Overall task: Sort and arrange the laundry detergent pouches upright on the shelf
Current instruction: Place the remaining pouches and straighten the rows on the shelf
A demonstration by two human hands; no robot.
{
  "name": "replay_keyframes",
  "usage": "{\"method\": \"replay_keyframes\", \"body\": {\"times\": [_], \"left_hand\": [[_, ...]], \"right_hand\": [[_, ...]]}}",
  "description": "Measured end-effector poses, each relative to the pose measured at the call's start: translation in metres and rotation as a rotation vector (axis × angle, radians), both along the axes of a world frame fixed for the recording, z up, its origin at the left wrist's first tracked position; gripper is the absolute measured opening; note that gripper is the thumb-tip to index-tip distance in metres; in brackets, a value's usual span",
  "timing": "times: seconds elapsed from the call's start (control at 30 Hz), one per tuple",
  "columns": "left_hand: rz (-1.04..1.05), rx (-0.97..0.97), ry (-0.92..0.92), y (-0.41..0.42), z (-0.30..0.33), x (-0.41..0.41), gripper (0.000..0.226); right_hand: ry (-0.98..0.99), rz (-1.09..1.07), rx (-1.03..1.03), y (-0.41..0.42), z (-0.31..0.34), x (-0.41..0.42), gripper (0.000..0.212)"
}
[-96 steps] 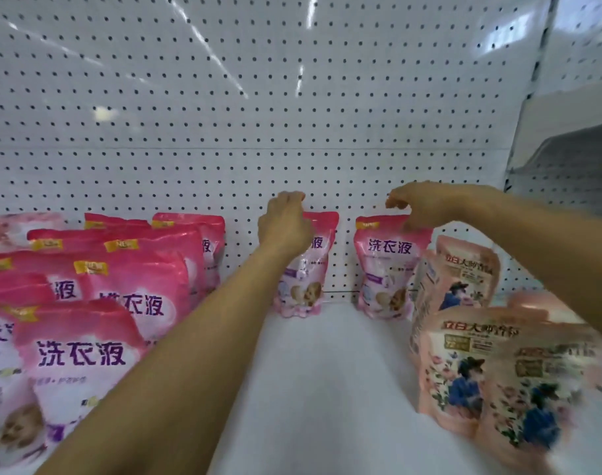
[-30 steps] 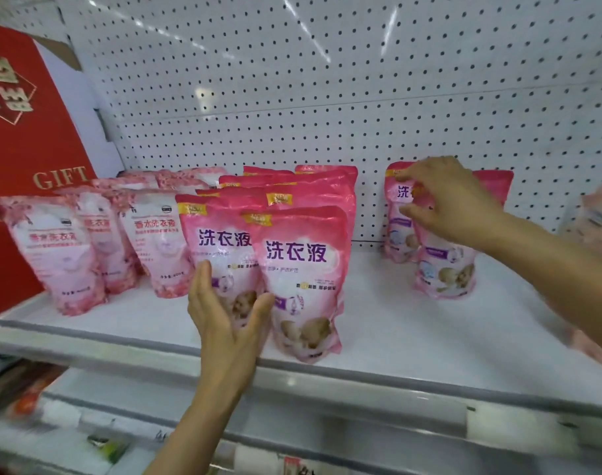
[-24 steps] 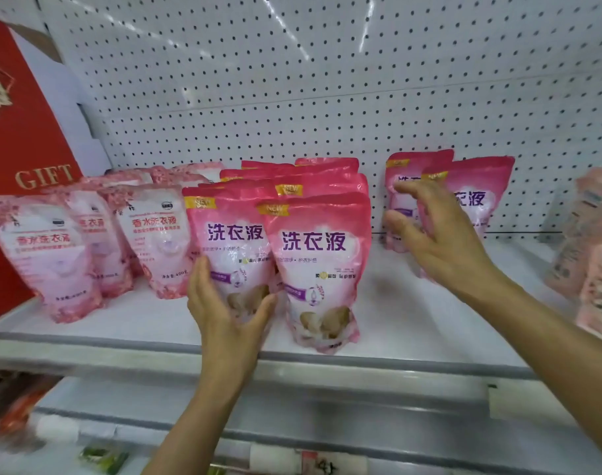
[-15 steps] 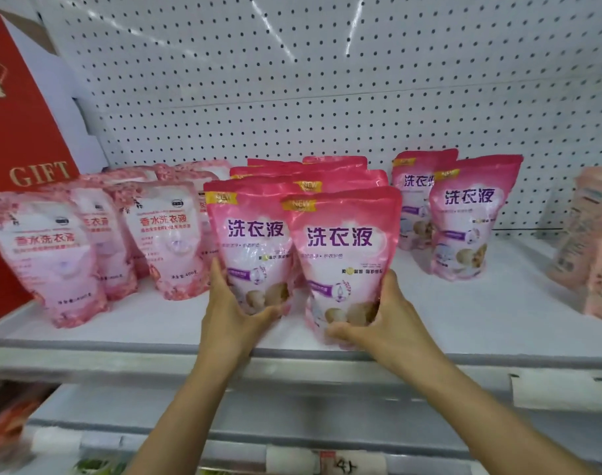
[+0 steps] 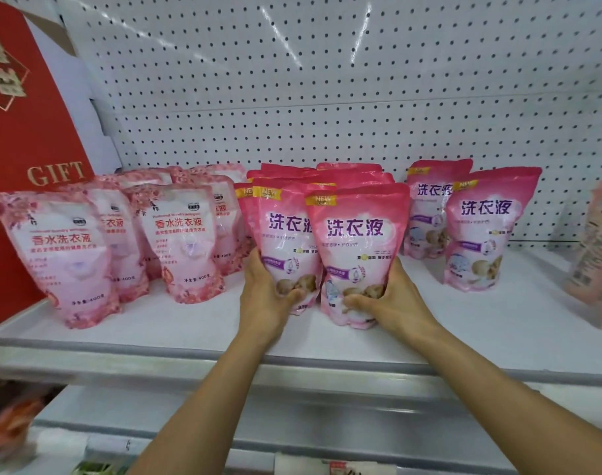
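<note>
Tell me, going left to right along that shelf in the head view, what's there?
Red gift box → pale pink pouches → bright pink pouches, the front two held by the left hand and right hand → two more bright pink pouches standing apart → blurred peach pouches at the edge.

Bright, even overhead light streaks glare across the pegboard (image 5: 327,80); edges bow and blur, centre stays sharp.
</note>
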State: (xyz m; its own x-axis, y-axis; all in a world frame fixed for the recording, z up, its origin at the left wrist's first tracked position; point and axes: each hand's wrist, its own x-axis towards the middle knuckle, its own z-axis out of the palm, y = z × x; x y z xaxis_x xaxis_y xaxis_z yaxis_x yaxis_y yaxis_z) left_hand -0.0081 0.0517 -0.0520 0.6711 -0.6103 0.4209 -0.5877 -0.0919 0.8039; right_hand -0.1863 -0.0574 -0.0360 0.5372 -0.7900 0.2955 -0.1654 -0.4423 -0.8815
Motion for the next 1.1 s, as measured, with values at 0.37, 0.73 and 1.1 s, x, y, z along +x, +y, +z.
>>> {"method": "replay_keyframes", "body": {"times": [0.37,0.73,1.1], "left_hand": [[0.108,0.094,-0.024,0.012,0.001,0.001,0.107],[-0.071,-0.501,-0.405,0.018,0.05,-0.093,0.046],[-0.424,-0.203,0.431,-0.169,0.106,-0.198,0.074]], "right_hand": [[0.065,0.016,0.004,0.002,-0.001,-0.005,0.079],[-0.043,-0.173,-0.403,-0.029,0.059,-0.085,0.03],[0.32,-0.3,-0.578,-0.158,0.165,-0.163,0.025]]}}
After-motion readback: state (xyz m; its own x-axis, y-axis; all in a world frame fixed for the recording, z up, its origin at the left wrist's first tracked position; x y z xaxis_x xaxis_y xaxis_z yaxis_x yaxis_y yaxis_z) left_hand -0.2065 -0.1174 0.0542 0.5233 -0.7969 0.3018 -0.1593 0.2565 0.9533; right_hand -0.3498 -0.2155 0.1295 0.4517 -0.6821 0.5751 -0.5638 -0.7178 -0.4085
